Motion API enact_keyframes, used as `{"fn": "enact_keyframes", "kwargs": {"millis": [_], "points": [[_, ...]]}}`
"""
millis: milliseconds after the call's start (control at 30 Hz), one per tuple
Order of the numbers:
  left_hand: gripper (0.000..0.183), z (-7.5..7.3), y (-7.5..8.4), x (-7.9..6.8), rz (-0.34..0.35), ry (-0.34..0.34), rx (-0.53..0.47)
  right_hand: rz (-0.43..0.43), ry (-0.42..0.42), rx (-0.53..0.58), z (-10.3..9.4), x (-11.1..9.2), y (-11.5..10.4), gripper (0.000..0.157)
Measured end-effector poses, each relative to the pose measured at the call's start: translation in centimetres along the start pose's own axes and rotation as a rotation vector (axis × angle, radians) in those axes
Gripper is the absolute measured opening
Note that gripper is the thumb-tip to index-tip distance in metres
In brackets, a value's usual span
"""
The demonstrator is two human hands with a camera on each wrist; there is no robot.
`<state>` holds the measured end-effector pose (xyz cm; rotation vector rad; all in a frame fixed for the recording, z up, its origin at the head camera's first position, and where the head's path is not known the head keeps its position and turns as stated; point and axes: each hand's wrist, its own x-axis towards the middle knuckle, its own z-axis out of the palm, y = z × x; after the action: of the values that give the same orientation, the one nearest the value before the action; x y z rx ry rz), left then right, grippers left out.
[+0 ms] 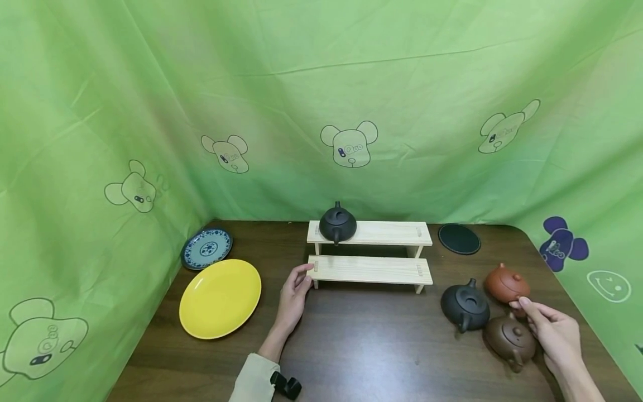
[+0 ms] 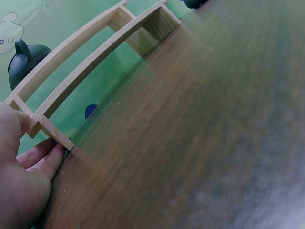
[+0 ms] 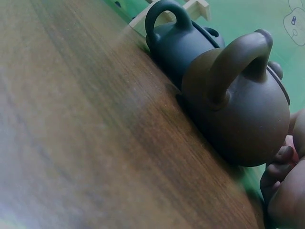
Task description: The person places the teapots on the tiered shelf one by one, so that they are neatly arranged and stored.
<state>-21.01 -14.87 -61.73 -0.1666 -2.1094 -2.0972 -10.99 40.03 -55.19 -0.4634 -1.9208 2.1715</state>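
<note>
A two-step wooden stand (image 1: 372, 270) stands near the back of the table, with a black teapot (image 1: 337, 223) at the left of its upper step. My left hand (image 1: 293, 298) holds the left end of the lower step; in the left wrist view its fingers lie around the stand's end leg (image 2: 56, 133). At the right, my right hand (image 1: 557, 332) pinches the handle of a reddish clay teapot (image 1: 506, 283). Close by are a second black teapot (image 1: 466, 307) and a brown teapot (image 1: 509, 339). That brown teapot largely hides the right hand's grip in the right wrist view.
A yellow plate (image 1: 220, 300) lies on the left, with a blue patterned plate (image 1: 207, 249) behind it. A dark round coaster (image 1: 459, 239) lies right of the stand. Green printed cloth (image 1: 281, 111) hangs around the back and sides of the table.
</note>
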Motion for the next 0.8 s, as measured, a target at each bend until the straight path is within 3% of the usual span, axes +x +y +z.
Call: {"fn": "enact_keyframes", "kwargs": {"millis": [167,267,300,400,567,800], "points": [[0.028,0.1,0.7,-0.3,0.117,-0.016,0.006,0.01,0.053,0.038,0.2,0.0,-0.2,0.027],[0.027,0.1,0.7,-0.3,0.107,-0.013,0.009,0.001,0.077,0.045,0.2,-0.1,-0.1,0.026],[0.027,0.1,0.1,-0.1,0.077,-0.005,0.011,-0.004,0.082,0.051,0.2,-0.1,-0.1,0.026],[0.026,0.1,0.2,-0.1,0.036,0.0,0.007,-0.026,0.087,0.086,0.3,0.0,0.0,0.027],[0.027,0.1,0.9,-0.4,0.086,-0.013,0.014,-0.059,0.083,0.134,0.5,0.1,0.0,0.029],[0.026,0.2,0.9,-0.2,0.021,0.001,0.014,-0.05,0.092,0.149,0.6,0.1,-0.1,0.03]]}}
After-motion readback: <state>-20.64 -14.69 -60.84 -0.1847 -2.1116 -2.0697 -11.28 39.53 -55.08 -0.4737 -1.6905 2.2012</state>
